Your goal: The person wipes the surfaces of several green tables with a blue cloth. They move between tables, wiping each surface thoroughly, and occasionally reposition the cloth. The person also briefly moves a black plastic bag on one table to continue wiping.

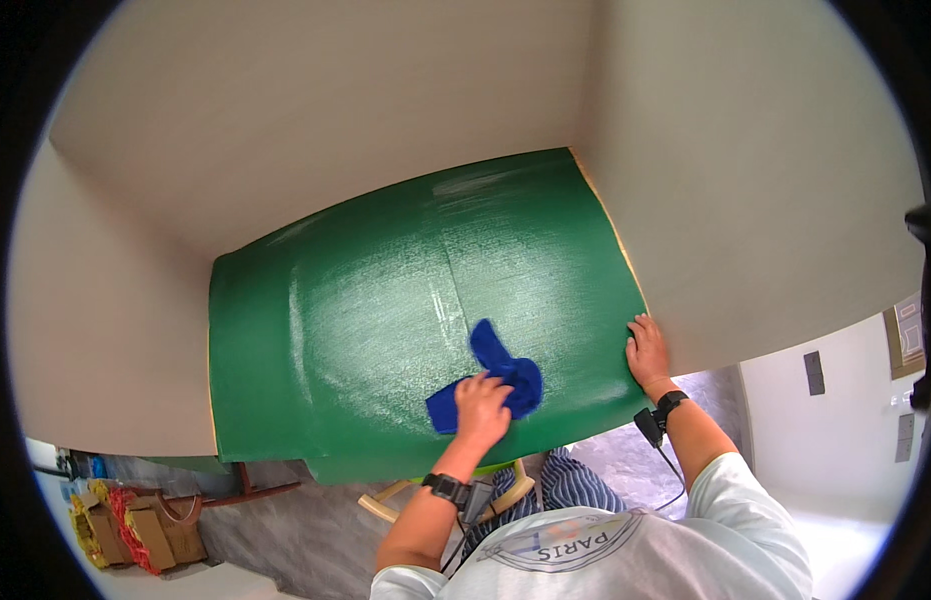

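A dark blue cloth [524, 386] lies crumpled on a green-covered tabletop [375, 300], near its front edge. My left hand [482, 409] is on top of this cloth, its fingers curled over the fabric. One flap of the cloth sticks out past the fingertips and another to the left. At the right front of the table, my right hand [648, 352] rests on the green edge with nothing seen in it. Pale glare and streaks cover much of the green surface, and a thin seam runs down its middle.
Beige panels [345, 105] wall in the table's back and both sides. A pale wooden chair [390, 504] with a green part is under the front edge. Cardboard boxes [157, 532] with red and yellow netting stand on the grey floor at lower left. Cables hang from both wrist straps.
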Demonstrator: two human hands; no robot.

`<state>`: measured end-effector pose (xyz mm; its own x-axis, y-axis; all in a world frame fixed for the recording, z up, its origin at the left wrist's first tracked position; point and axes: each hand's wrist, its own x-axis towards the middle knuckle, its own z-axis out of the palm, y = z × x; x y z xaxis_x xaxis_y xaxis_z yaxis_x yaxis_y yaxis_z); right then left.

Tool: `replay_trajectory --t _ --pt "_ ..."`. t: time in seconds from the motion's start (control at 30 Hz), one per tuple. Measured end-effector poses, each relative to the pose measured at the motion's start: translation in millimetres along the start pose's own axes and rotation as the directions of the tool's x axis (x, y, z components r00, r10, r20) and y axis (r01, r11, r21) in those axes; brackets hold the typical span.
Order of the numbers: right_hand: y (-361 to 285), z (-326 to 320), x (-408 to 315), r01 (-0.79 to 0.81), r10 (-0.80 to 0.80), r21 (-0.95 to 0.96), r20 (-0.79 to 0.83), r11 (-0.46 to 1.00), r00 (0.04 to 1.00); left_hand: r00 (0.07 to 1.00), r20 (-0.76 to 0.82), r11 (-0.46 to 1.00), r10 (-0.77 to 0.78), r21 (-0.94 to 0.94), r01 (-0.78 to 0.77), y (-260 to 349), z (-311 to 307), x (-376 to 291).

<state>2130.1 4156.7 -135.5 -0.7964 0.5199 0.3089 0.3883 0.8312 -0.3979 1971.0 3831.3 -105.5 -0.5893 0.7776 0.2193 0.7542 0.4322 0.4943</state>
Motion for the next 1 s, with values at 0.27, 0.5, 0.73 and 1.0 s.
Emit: replay_trajectory --t 0.27,0.5,0.73,1.0 --pt "-1 0 1 0.02 -0.02 0.011 -0.023 1.0 1.0 0.91 0.232 0.936 0.343 -0.159 -0.313 98 65 54" --pt "-1 0 1 0.018 -0.017 0.042 -0.027 0.999 1.0 0.885 0.259 0.919 0.387 -0.19 -0.346 72 68 92" --pt "-2 1 0 -0.032 0.032 0.089 -0.002 0.996 0.999 0.993 0.079 0.994 0.092 0.054 -0.097 -26 53 164" --pt "-5 0 -3 -0.039 0.041 0.157 -0.01 0.987 0.999 0.999 0.002 0.986 0.039 0.161 -0.039 19 94 203"
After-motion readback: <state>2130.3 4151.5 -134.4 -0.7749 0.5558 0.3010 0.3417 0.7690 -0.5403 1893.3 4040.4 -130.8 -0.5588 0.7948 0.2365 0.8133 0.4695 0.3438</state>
